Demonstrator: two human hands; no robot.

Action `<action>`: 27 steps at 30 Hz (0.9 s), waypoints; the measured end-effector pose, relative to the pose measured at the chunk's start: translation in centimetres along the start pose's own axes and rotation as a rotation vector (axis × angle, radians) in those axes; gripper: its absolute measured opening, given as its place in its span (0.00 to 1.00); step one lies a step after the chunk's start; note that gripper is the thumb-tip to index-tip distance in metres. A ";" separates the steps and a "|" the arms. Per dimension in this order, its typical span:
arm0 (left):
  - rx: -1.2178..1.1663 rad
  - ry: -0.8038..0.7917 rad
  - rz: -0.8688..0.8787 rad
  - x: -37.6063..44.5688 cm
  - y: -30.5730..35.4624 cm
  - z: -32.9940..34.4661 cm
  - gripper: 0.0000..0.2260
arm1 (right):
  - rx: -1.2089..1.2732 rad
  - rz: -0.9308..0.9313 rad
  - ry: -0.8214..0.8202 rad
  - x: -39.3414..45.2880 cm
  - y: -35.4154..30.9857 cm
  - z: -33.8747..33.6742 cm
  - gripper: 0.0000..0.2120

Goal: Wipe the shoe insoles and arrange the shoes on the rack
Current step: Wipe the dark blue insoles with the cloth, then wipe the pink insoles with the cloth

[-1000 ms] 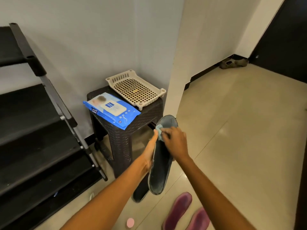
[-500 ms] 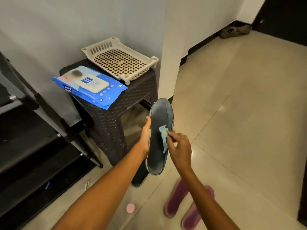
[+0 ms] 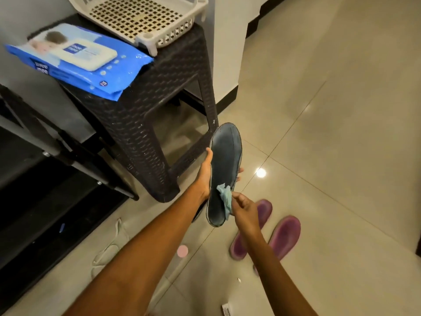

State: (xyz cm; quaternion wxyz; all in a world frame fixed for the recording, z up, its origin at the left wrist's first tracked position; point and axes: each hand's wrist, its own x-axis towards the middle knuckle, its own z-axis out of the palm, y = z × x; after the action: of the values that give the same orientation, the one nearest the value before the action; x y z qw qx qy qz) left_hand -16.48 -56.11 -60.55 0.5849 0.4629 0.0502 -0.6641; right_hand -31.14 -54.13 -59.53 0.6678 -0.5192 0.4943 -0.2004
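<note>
Head view, the only one here, so everything below is taken from it.

Insole: a dark blue-grey insole (image 3: 224, 169) is held up in the air at the centre of the frame, top face shown to the camera, toe end pointed toward the upper part of the picture, just in front of the stool leg.

Left hand: the left hand (image 3: 206, 173) is wrapped around the insole from behind, thumb laid along its left edge and fingertips seen poking out past the right edge. So it's gripped, pretty plainly.

Right hand: the right hand (image 3: 245, 207) is curled around a crumpled light blue wipe (image 3: 225, 198), which is pinched by the fingers and pressed onto the lower half of the insole, near the heel end.

Stool: a dark woven-look plastic stool (image 3: 145, 124) is stood at upper centre-left.

Wipes pack: a blue wet wipes pack (image 3: 79, 58) is laid on the stool top, its corner hung over the front edge.

Tray: a beige perforated plastic tray (image 3: 159, 39) is set on the stool behind the pack, partly cut off by the top of the frame.

Shoe rack: a black shoe rack (image 3: 45, 179) is seen along the left edge.

Floor stuff: a pair of purple insoles (image 3: 284, 236) is laid on the tiles at lower right, partly hidden by the right forearm. A small pink round thing (image 3: 182, 251) is spotted between the two forearms, can't tell what it is. A white lace or cord (image 3: 107, 249) is trailed on the floor at lower left.
</note>
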 end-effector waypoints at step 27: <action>1.229 0.480 0.474 5.7 -15.8 -9.7 0.19 | 0.150 0.257 0.680 3.1 17.9 -3.6 0.06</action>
State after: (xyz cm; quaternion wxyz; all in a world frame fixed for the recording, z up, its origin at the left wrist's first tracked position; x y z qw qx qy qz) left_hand -23.43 -49.47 -77.41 0.3189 0.8420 -0.3091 -0.3062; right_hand -37.34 -51.51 -76.83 0.5214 -0.3060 0.7331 -0.3116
